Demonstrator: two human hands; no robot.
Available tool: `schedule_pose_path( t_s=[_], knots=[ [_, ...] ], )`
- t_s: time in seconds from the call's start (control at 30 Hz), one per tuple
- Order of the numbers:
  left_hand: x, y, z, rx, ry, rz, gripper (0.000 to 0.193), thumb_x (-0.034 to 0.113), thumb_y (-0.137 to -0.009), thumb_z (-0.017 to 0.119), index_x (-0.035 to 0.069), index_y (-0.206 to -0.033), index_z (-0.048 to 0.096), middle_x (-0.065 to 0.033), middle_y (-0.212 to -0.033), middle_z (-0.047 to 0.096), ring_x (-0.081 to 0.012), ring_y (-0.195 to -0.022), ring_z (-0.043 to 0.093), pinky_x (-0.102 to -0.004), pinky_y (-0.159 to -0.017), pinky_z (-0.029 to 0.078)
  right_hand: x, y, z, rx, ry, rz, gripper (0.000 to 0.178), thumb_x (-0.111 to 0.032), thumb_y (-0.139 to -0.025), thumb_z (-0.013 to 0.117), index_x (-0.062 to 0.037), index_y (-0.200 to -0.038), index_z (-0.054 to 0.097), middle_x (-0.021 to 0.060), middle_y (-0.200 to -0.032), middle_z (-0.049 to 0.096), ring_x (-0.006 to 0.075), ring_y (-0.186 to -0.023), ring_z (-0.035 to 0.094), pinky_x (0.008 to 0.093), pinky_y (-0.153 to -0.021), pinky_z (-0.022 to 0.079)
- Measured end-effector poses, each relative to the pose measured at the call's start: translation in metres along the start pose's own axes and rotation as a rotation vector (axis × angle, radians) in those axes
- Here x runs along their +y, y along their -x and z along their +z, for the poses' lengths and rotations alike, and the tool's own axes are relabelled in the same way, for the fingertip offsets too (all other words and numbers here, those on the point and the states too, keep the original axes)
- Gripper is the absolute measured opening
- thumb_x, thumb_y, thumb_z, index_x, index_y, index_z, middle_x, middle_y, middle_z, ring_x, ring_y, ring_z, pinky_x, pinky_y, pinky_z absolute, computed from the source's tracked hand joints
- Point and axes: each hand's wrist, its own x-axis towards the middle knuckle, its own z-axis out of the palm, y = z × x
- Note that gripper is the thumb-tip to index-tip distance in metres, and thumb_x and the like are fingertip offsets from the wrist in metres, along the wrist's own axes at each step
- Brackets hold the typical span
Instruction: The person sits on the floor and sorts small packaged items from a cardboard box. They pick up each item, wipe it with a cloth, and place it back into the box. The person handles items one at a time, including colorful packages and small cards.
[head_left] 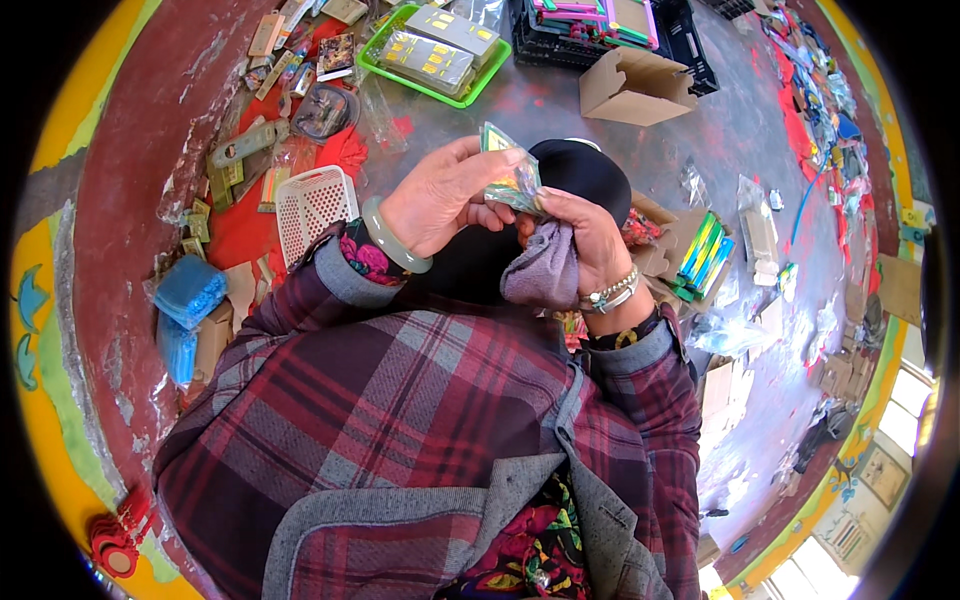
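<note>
In front of my chest, a small clear plastic packet (512,180) with green and yellow print is held up between both hands. My left hand (440,195), with a pale bangle at its wrist, is closed on the packet's left side, thumb across its front. The fingers of my right hand (592,240) pinch the packet's lower right corner. A greyish-purple cloth (543,268) is bunched in that same hand and hangs below the packet. What the packet contains is too small to make out. Behind the hands is a dark rounded shape, seemingly my knee.
Ahead stand a green tray (470,92) of grey packs, a black crate (548,38) with colourful frames and an open cardboard box (632,88). A white perforated basket (315,205) and blue packs (190,290) lie left. Rightward, a carton (655,262) sits by green and blue packages (706,255).
</note>
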Motion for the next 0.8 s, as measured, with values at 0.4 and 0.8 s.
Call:
schedule_pose_path(
  t_s=[0.4, 0.8],
  knots=[
    [-0.069, -0.005, -0.151, 0.554, 0.041, -0.029, 0.026, 0.011, -0.087, 0.051, 0.004, -0.112, 0.048, -0.008, -0.101, 0.06, -0.0167, -0.081, 0.061, -0.0253, -0.063, 0.05, 0.01, 0.008, 0.008, 0.202, 0.383, -0.07, 0.028, -0.011, -0.089, 0.046, 0.0027, -0.112, 0.051, 0.0089, -0.077, 0.061, 0.0099, -0.058, 0.055, 0.0201, -0.054, 0.045],
    [-0.11, -0.064, -0.355, 1.08, 0.202, 0.022, 0.023, 0.007, -0.081, 0.049, 0.004, -0.104, 0.054, -0.0103, -0.094, 0.061, -0.0218, -0.073, 0.062, -0.0315, -0.056, 0.053, -0.004, -0.007, 0.014, 0.156, 0.347, 0.047, 0.022, -0.01, -0.089, 0.046, 0.0043, -0.104, 0.055, 0.0102, -0.073, 0.061, 0.0123, -0.057, 0.056, 0.0217, -0.053, 0.047]
  ],
)
